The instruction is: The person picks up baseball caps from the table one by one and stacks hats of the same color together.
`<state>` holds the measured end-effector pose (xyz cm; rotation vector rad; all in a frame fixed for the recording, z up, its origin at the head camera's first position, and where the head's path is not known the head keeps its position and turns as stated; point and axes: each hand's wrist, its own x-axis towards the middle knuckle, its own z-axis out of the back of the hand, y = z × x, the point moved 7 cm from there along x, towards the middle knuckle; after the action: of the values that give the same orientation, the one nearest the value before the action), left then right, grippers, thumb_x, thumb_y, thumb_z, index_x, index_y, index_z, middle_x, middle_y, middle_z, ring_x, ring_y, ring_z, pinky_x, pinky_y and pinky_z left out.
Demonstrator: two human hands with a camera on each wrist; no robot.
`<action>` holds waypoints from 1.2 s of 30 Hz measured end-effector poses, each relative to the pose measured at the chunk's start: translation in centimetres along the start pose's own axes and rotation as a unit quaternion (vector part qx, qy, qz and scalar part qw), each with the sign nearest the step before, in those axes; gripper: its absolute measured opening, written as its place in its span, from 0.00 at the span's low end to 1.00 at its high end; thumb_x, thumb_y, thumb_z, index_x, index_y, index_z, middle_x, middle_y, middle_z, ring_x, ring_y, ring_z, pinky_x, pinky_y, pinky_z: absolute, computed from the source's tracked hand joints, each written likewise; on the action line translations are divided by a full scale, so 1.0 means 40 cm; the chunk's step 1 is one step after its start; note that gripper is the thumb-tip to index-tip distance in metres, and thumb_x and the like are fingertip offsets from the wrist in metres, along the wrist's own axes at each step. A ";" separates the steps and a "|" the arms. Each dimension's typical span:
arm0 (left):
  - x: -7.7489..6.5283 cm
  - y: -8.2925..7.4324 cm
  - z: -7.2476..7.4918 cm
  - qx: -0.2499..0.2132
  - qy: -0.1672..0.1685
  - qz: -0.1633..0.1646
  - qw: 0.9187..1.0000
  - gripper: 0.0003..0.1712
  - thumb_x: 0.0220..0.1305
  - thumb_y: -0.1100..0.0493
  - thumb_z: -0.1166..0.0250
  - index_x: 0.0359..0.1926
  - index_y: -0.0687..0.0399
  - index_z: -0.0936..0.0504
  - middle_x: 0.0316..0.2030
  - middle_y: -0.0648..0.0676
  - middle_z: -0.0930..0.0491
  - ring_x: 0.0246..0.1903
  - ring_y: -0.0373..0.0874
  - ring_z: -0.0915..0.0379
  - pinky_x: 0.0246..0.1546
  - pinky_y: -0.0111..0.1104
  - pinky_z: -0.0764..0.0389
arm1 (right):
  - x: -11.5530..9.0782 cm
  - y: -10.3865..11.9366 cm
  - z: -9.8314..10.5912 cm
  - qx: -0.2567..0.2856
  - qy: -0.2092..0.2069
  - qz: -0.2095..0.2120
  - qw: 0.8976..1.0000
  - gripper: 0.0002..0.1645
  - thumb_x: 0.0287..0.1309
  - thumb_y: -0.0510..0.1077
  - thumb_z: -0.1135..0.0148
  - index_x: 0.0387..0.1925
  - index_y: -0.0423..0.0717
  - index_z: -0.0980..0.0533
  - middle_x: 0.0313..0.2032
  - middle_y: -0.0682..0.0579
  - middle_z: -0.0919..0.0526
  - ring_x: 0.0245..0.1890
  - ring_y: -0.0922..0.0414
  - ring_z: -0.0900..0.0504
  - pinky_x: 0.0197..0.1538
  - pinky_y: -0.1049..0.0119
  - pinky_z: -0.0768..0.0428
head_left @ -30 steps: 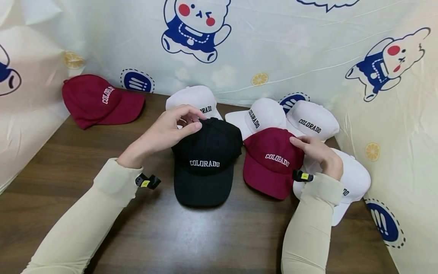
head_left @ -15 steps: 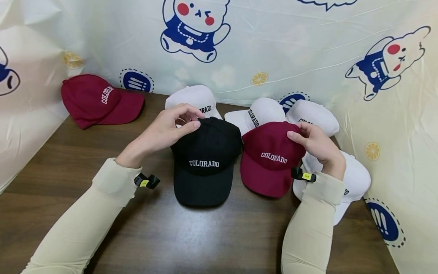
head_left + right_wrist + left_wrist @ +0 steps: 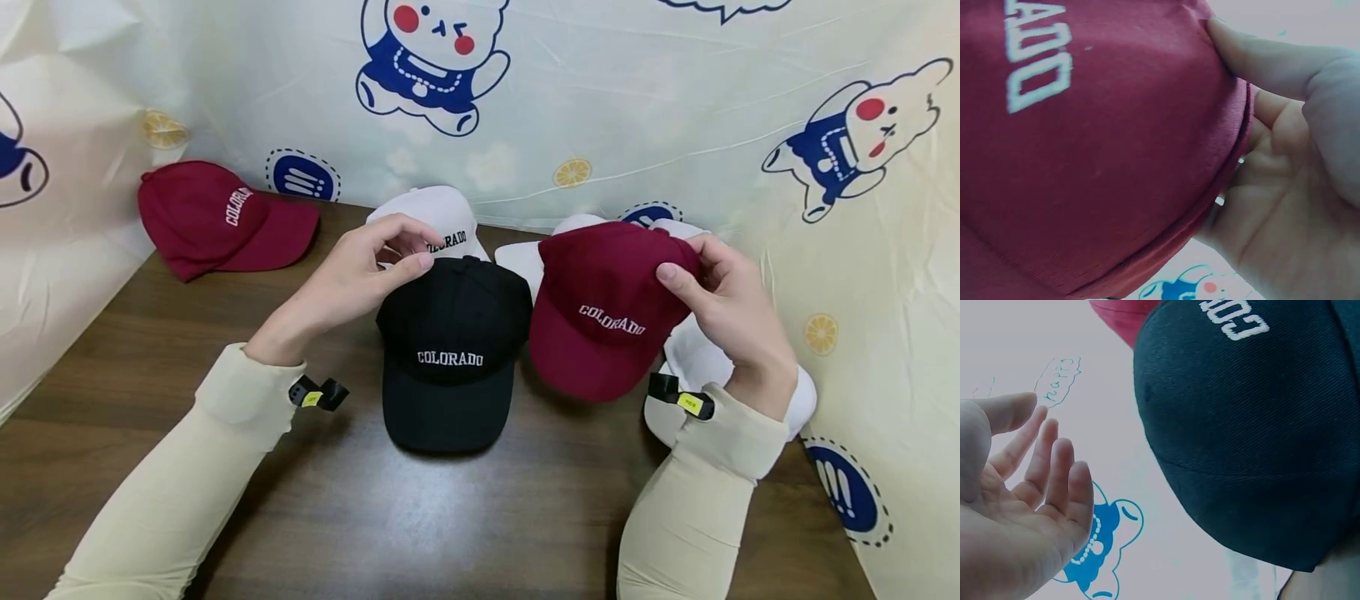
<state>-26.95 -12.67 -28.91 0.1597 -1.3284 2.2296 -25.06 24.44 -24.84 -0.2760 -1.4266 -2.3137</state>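
A maroon baseball cap point(image 3: 600, 283) with white COLORADO lettering is pinched at its right side by my right hand point(image 3: 738, 312). In the right wrist view the thumb point(image 3: 1266, 59) lies on the cap's outside, and the other fingertips are hidden behind the fabric. The cap hangs tilted above the table, brim towards me. A black baseball cap point(image 3: 450, 333) with the same lettering sits on the table to its left. Beside the black cap's crown hovers my left hand point(image 3: 352, 271); in the left wrist view its loosely bent fingers point(image 3: 1060, 475) hold nothing and stand apart from the cap.
Another maroon cap point(image 3: 202, 217) lies at the back left. White caps stand behind the black cap point(image 3: 423, 208), behind the held cap point(image 3: 517, 262) and under my right wrist point(image 3: 697, 358), partly covered. A printed cloth point(image 3: 615, 92) walls in the wooden table point(image 3: 420, 525).
My right hand has lifted the maroon cap off the table, up and slightly right, so it now covers more of the white caps behind. The left hand has barely moved.
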 end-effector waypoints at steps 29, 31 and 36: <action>-0.051 -0.190 0.092 0.012 -0.007 -0.010 1.000 0.20 0.67 0.58 0.40 0.60 0.54 0.27 0.54 0.49 0.26 0.49 0.42 0.29 0.46 0.28 0.28 | 0.040 0.227 -0.252 0.134 0.059 0.144 0.979 0.10 0.61 0.35 0.38 0.44 0.37 0.25 0.37 0.44 0.23 0.29 0.50 0.23 0.31 0.65 0.22; -0.052 -0.195 0.089 0.018 0.009 -0.016 1.000 0.21 0.68 0.59 0.40 0.60 0.54 0.27 0.53 0.49 0.25 0.49 0.41 0.29 0.47 0.27 0.27 | 0.042 0.234 -0.284 0.123 0.075 0.128 0.981 0.09 0.61 0.33 0.39 0.44 0.39 0.25 0.38 0.45 0.23 0.28 0.50 0.23 0.30 0.64 0.22; -0.054 -0.198 0.068 0.029 0.073 -0.042 0.996 0.21 0.68 0.60 0.40 0.61 0.53 0.28 0.50 0.46 0.24 0.48 0.38 0.29 0.45 0.27 0.26 | 0.039 0.265 -0.341 0.104 0.113 0.088 0.984 0.06 0.61 0.31 0.41 0.40 0.38 0.27 0.32 0.47 0.24 0.24 0.48 0.26 0.27 0.61 0.26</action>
<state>-21.62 -12.85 -22.12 0.0702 -1.1592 2.1649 -21.24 7.77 -21.96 -0.0729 -1.4511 -1.9669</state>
